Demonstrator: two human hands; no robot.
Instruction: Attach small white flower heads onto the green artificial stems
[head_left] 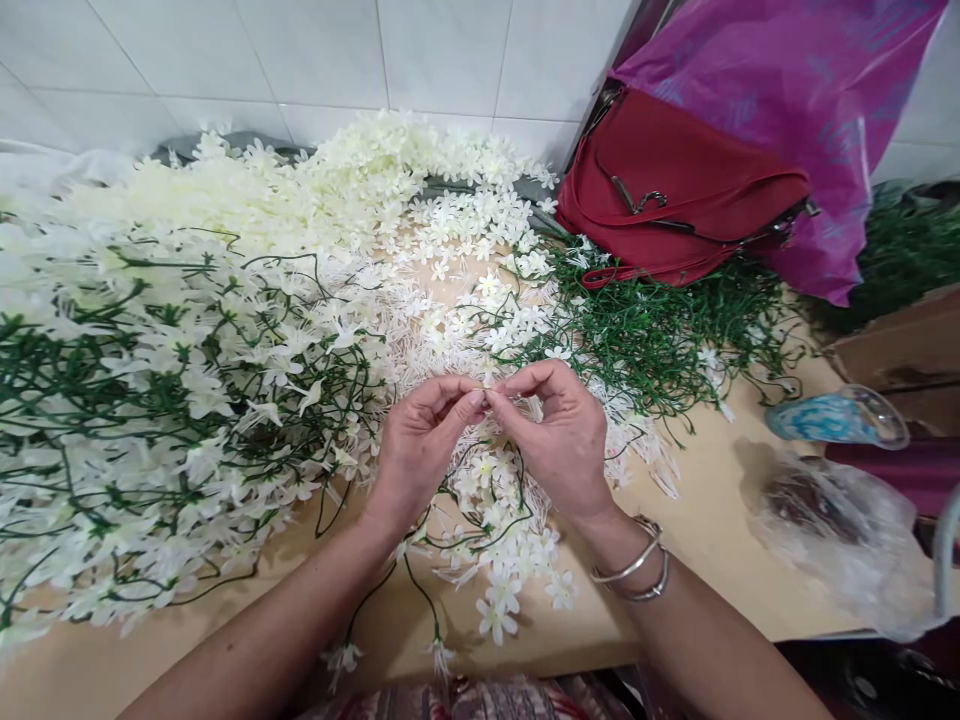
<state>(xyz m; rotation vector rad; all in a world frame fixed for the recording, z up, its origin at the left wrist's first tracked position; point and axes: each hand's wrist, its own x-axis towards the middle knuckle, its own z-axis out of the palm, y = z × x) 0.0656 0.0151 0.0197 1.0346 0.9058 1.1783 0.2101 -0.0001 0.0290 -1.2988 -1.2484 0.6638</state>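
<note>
Fingertips did it: we had left hand point(420, 440) and right hand point(559, 430) pinching one white blossom point(486, 398) above the flower sprig point(495, 530) at table point(705, 520) centre. Probably best gripping close, pushing straight.

The wall point(315, 60) ahead of me is faced with large white glossy tiles and thin grey joints, evenly lit without hard shadows. My counter point(712, 540) has a pale tan, wood-coloured top running up to that wall. To my right a red bag point(675, 195) leans under a purple plastic sheet point(787, 90), with a brown cardboard box point(900, 345) beside them.
</note>
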